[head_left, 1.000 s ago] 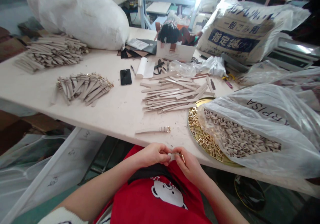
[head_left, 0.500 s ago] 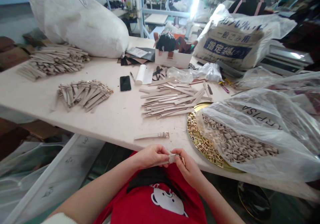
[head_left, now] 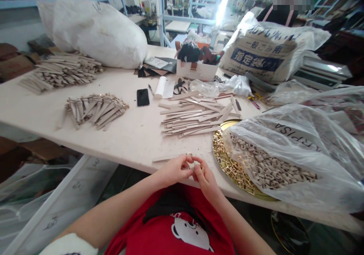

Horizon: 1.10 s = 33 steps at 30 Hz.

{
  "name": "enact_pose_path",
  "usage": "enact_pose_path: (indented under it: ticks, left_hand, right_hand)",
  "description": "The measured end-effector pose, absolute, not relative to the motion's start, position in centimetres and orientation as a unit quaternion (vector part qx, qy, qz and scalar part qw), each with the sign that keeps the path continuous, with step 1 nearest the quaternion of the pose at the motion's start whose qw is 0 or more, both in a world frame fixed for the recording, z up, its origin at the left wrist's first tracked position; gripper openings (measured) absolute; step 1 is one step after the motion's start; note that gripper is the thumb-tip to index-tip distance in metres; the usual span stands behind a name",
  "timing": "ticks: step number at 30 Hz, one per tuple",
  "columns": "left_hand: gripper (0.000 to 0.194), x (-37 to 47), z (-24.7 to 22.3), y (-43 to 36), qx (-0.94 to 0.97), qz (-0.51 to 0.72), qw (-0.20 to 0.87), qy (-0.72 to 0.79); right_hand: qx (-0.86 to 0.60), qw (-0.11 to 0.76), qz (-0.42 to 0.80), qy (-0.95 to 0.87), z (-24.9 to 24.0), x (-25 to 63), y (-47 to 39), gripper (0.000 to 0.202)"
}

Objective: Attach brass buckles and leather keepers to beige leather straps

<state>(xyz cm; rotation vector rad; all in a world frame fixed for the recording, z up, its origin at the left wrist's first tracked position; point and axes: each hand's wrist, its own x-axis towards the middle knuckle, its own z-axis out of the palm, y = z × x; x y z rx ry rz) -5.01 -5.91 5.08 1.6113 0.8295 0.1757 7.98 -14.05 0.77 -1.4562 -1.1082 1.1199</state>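
Observation:
Just over the table's front edge, my left hand (head_left: 179,168) and my right hand (head_left: 205,176) meet with fingers closed around a beige buckle strap. Most of that strap is hidden by my fingers; a bit of gold buckle (head_left: 202,169) shows at my right fingertips. Behind my left hand lies another beige strap (head_left: 163,158) with a gold buckle, its buckle end partly covered. Farther back is a loose pile of flat beige strips (head_left: 190,116). To the right, a round gold tray (head_left: 231,123) bears many gold buckles (head_left: 231,168) and a plastic bag (head_left: 301,133) of small beige loops (head_left: 273,168).
At left are a bundle of buckled straps (head_left: 96,109), a large strip pile (head_left: 68,69) and a stuffed white sack (head_left: 93,31). A phone (head_left: 142,97), a paper roll (head_left: 163,87) and a box (head_left: 196,71) stand mid-table. A printed bag (head_left: 273,50) sits back right, a person behind it.
Both hands have risen slightly, away from my lap toward the table edge, and drawn closer together. The held strap, plainly visible before, is now mostly hidden. The view has tilted slightly.

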Motion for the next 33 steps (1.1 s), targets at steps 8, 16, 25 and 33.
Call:
enact_pose_path:
  ticks: [8,16,25,33]
  left_hand:
    - [0.020,-5.0,3.0,0.1,0.860,0.066,0.326,0.387]
    - [0.028,2.4,3.4,3.1,0.935,0.070,0.148,0.316]
    - [0.022,7.3,3.7,3.5,0.932,0.096,0.095,0.336]
    - [0.020,-0.7,7.7,-3.4,0.971,0.116,0.191,0.086]
  right_hand:
    - [-0.722,0.392,0.243,-0.516,0.0,10.5,-10.5,0.046]
    - [-0.703,0.395,0.208,-0.553,-1.9,10.3,-12.1,0.025]
    - [-0.685,0.415,0.218,-0.558,-2.1,10.3,-11.9,0.023]
    - [-0.552,0.550,0.532,-0.330,-0.6,12.6,-12.0,0.057]
